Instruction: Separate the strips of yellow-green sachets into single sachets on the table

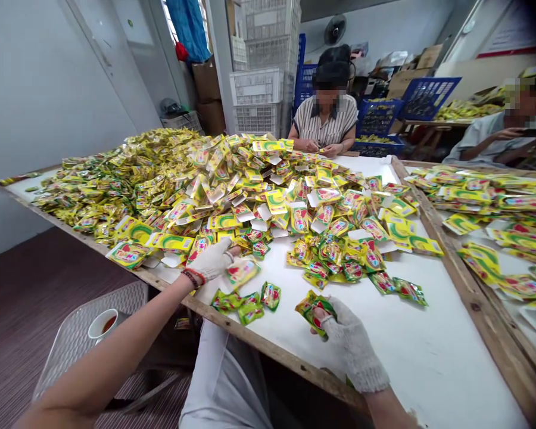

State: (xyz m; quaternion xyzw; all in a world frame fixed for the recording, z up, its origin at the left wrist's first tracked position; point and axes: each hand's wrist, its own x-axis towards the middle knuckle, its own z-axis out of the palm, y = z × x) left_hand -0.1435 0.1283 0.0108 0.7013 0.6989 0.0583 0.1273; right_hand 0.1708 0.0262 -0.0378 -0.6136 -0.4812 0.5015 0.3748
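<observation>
My left hand (212,260), in a pale fingerless glove, is closed at the near edge of the pile, on a small yellow carton (242,272) that is smeared by motion. The fingers on the carton's far side are hidden. Over the white tabletop (286,316), my right hand (351,339), also gloved, has its fingers wrapped around green and yellow candy packets (313,308); how many is unclear. Between the hands lie several loose green packets (250,307). Beyond them is a small heap of packets (330,256).
A large mound of yellow cartons and packets (161,179) covers the table's far side. Wooden strips (446,262) border it, with more flat cartons (486,238) to the right. A person (326,119) works opposite; another (491,134) sits right. A cup (102,325) stands on a stool at left.
</observation>
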